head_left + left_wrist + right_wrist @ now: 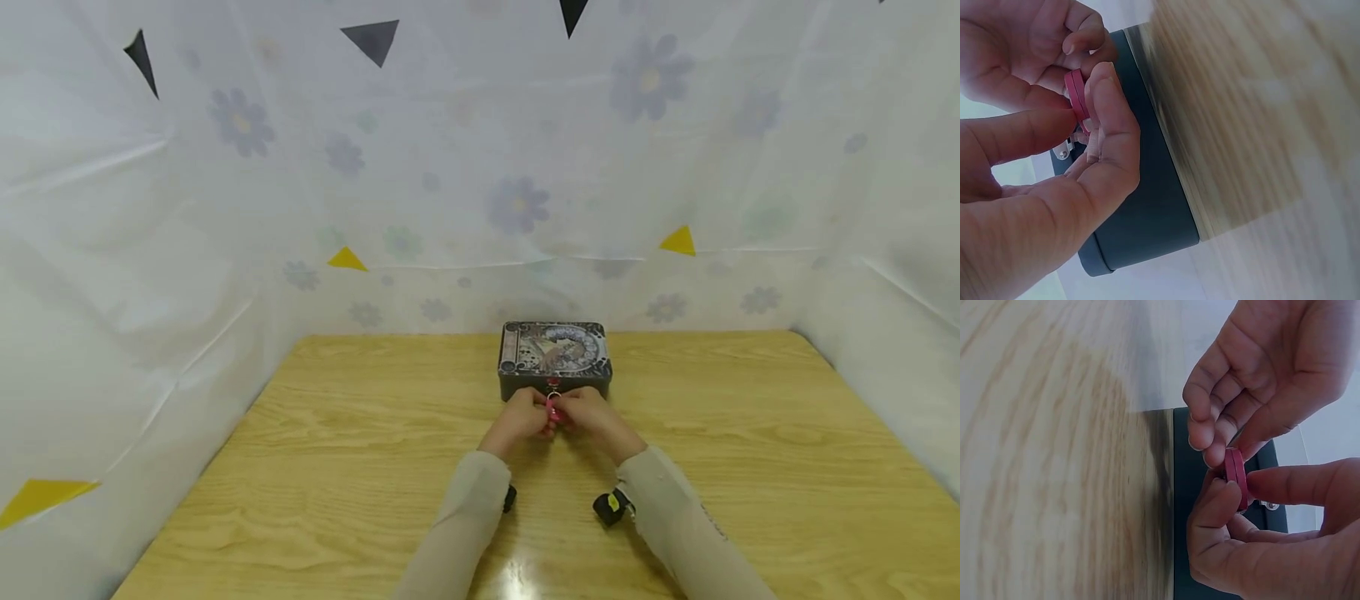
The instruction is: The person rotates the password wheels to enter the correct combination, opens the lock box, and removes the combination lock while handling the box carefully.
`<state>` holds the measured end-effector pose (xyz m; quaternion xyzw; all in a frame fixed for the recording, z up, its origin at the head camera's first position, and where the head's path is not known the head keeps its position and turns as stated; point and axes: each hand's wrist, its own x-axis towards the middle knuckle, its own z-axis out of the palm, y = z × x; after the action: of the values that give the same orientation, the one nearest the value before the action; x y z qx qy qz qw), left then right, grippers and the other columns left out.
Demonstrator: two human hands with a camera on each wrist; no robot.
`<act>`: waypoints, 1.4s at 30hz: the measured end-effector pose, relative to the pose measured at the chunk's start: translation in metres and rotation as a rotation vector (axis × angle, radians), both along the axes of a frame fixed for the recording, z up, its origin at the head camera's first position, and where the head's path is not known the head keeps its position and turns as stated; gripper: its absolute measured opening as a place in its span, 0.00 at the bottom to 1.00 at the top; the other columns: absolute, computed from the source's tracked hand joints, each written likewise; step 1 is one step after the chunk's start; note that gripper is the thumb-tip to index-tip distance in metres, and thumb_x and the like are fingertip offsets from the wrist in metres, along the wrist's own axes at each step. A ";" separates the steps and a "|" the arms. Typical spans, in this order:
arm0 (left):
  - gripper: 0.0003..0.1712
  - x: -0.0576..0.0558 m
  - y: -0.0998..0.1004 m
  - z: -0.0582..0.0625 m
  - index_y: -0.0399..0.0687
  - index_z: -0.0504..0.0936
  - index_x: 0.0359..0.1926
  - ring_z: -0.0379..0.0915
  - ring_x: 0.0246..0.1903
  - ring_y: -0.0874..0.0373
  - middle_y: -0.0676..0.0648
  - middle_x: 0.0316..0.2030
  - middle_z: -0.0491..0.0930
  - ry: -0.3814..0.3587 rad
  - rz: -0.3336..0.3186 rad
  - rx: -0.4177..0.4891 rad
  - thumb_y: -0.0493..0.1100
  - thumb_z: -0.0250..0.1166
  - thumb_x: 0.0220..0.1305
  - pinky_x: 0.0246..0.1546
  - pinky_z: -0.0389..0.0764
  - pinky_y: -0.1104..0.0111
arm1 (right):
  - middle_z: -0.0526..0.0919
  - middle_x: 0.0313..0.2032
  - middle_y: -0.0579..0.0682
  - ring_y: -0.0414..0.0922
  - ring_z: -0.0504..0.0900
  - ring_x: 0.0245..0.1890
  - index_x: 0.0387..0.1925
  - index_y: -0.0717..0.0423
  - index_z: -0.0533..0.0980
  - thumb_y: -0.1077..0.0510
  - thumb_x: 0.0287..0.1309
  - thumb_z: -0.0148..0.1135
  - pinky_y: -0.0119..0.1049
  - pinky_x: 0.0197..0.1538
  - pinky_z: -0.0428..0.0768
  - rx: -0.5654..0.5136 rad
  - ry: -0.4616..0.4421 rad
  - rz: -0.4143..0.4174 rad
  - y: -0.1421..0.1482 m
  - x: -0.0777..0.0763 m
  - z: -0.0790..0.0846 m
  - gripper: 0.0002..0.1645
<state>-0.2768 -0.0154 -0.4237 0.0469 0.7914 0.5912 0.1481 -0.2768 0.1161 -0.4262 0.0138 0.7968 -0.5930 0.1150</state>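
Note:
A pink-red padlock (553, 410) with a silver shackle is at the front of a dark, rectangular tin box (557, 350) with a decorated lid. My left hand (522, 413) pinches the padlock body from the left, thumb against fingers. From the other side my right hand (594, 411) grips the same body between thumb and fingers. The padlock's edge shows a seam in the right wrist view, close to a small metal latch (1270, 505) on the box. Fingers cover much of the padlock; whether its shackle is locked, I cannot tell.
The box stands near the back edge of a wood-grain table (360, 450). Behind it hangs a pale flowered sheet (450, 167) with black and yellow triangles. Black wrist devices (611, 507) sit below the sleeves.

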 end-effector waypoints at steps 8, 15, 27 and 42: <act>0.05 -0.001 0.002 -0.003 0.27 0.71 0.40 0.73 0.19 0.56 0.39 0.22 0.76 0.006 0.008 -0.008 0.24 0.52 0.62 0.29 0.84 0.61 | 0.75 0.20 0.44 0.38 0.73 0.23 0.33 0.74 0.77 0.65 0.62 0.53 0.31 0.31 0.76 -0.034 -0.013 0.042 0.003 0.002 0.000 0.12; 0.05 0.001 0.003 -0.003 0.29 0.70 0.39 0.73 0.19 0.56 0.41 0.22 0.74 0.000 0.023 -0.009 0.24 0.52 0.61 0.29 0.84 0.60 | 0.76 0.22 0.46 0.39 0.74 0.23 0.35 0.75 0.77 0.65 0.61 0.53 0.32 0.29 0.78 0.023 -0.002 0.040 0.004 0.001 -0.002 0.13; 0.06 -0.002 0.002 -0.002 0.28 0.71 0.40 0.73 0.19 0.56 0.38 0.23 0.77 0.010 0.008 -0.021 0.24 0.52 0.61 0.27 0.84 0.62 | 0.76 0.22 0.46 0.39 0.74 0.23 0.37 0.76 0.76 0.66 0.63 0.50 0.31 0.29 0.78 -0.001 -0.003 0.072 0.005 0.001 -0.001 0.13; 0.07 -0.001 0.001 -0.003 0.31 0.70 0.36 0.71 0.16 0.57 0.41 0.20 0.75 0.002 0.022 -0.011 0.22 0.50 0.58 0.23 0.82 0.64 | 0.79 0.24 0.46 0.38 0.77 0.25 0.39 0.77 0.74 0.66 0.64 0.52 0.31 0.31 0.79 -0.123 -0.036 0.108 0.004 0.002 -0.002 0.12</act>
<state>-0.2778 -0.0141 -0.4271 0.0379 0.7954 0.5882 0.1408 -0.2750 0.1202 -0.4281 -0.0256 0.7563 -0.6333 0.1620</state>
